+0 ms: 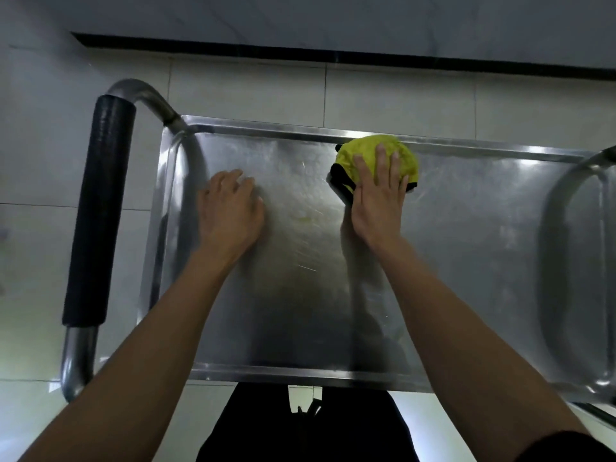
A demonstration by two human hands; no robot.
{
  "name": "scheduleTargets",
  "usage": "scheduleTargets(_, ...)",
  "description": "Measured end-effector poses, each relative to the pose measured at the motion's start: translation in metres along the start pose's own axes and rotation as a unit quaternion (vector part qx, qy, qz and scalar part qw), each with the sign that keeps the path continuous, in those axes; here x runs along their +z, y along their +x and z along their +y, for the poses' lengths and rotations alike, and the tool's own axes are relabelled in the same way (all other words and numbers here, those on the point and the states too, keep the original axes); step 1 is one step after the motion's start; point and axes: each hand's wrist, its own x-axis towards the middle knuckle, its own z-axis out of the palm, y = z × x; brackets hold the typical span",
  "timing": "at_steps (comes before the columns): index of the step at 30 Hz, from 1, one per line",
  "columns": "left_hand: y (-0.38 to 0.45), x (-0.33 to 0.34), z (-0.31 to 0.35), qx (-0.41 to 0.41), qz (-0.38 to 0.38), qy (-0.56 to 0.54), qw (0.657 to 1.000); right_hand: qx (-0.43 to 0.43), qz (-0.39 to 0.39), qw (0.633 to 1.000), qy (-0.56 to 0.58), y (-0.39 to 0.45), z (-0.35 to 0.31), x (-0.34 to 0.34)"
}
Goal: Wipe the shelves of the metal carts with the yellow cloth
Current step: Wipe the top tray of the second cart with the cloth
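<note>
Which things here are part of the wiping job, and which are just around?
In the job: yellow cloth under the right hand; top shelf of the metal cart; left hand resting on it.
Just around: black-padded handle; tiled floor.

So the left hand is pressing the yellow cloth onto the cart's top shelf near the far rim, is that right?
Not quite: the head view shows the right hand pressing the yellow cloth onto the cart's top shelf near the far rim. The left hand rests bare on the metal.

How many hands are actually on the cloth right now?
1. The right hand presses flat on the yellow cloth near the shelf's far rim; the left hand rests on bare metal beside it.
</note>
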Motion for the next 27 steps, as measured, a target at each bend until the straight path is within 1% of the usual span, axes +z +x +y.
scheduleTargets(3, -0.005, -0.004, -0.024, -0.039, 0.01, 0.002, 0.999, -0.014, -0.009, 1.0, -0.008, 0.002, -0.026, 0.008)
scheduleTargets(6, -0.01, -0.008, -0.042, -0.059, 0.021, 0.001, 0.998, -0.036, -0.016, 0.999, -0.009, 0.004, -0.059, 0.017)
scheduleTargets(12, -0.024, -0.013, -0.067, -0.106, 0.011, -0.015, 0.994, -0.097, -0.034, 0.995, 0.017, 0.008, -0.128, 0.038)
scheduleTargets(17, -0.033, -0.009, -0.089, -0.105, 0.007, -0.025, 0.994, -0.166, -0.08, 0.983, 0.007, 0.02, -0.188, 0.054)
scheduleTargets(21, -0.032, -0.005, -0.097, -0.112, 0.013, -0.05, 0.992, -0.238, -0.136, 0.962, 0.012, 0.033, -0.235, 0.062)
scheduleTargets(24, -0.034, -0.005, -0.101, -0.117, 0.018, -0.053, 0.992, -0.262, -0.15, 0.953, 0.011, 0.039, -0.25, 0.062)
scheduleTargets(27, -0.039, -0.005, -0.102, -0.117, 0.01, -0.052, 0.992, -0.274, -0.154, 0.949, 0.008, 0.035, -0.242, 0.056)
